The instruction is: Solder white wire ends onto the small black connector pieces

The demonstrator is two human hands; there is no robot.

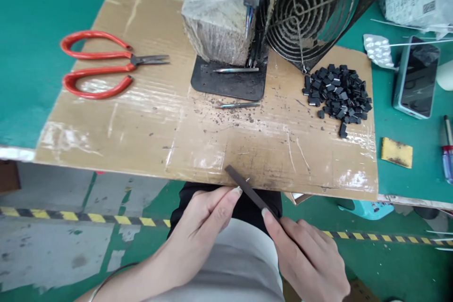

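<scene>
My right hand (307, 257) is wrapped round a flat dark metal file (247, 190), which slants up and left over the front edge of the cardboard. At the near side of the file, my left hand (208, 222) pinches a thin metal piece (247, 180). Only its small bright tip shows, by the file; the rest is hidden by fingers and file. Whether the two touch, I cannot tell. Beyond my hands, one slim pointed metal rod (239, 104) lies on the cardboard, and a similar rod (236, 71) rests on a black base plate (226, 86).
Red-handled scissors (99, 65) lie left on the cardboard sheet (141, 122). A plastic-wrapped block (217, 23) stands beside a fan with a wire guard (300, 14). Right are a pile of small black connectors (339, 94), a phone-like device (416, 78) and a yellow sponge (397, 152).
</scene>
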